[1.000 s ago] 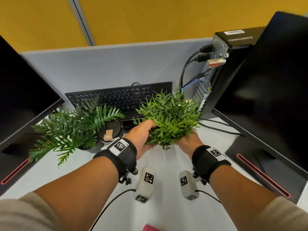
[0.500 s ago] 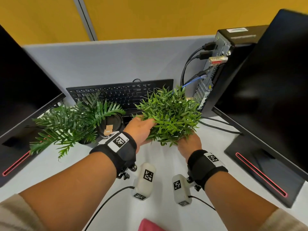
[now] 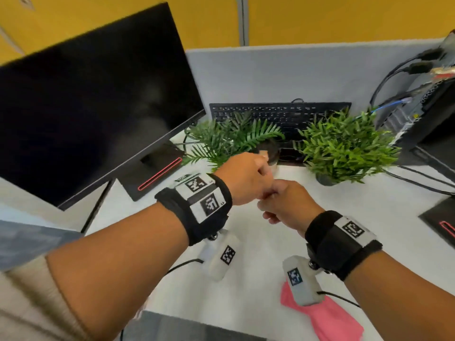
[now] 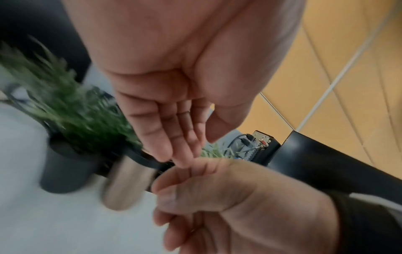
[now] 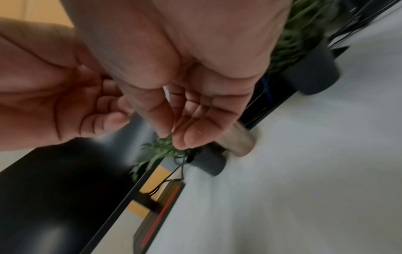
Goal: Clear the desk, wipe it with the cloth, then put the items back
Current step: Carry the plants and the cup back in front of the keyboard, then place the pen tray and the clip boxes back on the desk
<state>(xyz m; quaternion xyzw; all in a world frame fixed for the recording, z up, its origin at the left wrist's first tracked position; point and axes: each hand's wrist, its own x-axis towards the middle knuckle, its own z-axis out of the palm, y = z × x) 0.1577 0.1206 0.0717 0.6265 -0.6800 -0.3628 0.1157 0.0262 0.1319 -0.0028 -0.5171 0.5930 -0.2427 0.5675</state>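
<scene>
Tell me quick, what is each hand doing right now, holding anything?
Left hand: open, fingers relaxed and nearly straight, holding nothing.
Right hand: open, fingers loosely bent, holding nothing.

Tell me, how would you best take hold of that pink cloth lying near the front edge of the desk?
Probably from above, with the right hand, which is nearest. The pink cloth lies limp and crumpled on the desk, so it offers no handle: pinch a raised fold near its middle and lift. Both hands hold nothing now, so either grip is free; the left hand would have to cross over.
</scene>
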